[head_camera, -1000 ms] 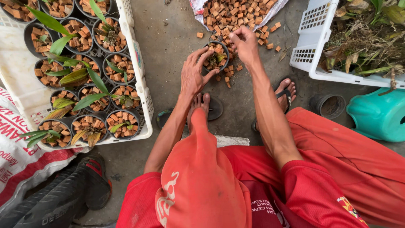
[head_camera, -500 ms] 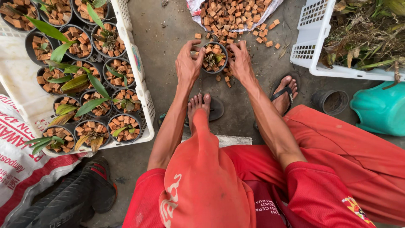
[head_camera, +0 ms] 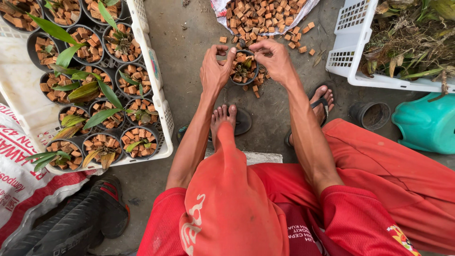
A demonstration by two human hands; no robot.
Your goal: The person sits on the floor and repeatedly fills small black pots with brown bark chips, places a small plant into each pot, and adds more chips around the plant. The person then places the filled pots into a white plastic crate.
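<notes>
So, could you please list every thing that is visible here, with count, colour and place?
small pot: one, black, holding brick pieces and a plant, between both hands
brick pieces: many, orange-brown, heaped on a sheet at top centre
potted seedlings: over a dozen, black pots, in white crate at left
second white crate: one, holding plant debris, top right
empty pot: one, black, right
watering can: one, teal, far right
printed sack: one, white and red, lower left
left hand: touching the pot's left rim
right hand: touching its right rim

Soft, even daylight fills the scene, bright without glare. Shadows are faint and short, lying just beneath the two hands and the small black plastic pot (head_camera: 244, 68). Focus is sharp throughout; straight lines of the white plastic slatted crate (head_camera: 156, 102) bow towards the edges from wide-angle distortion.
</notes>
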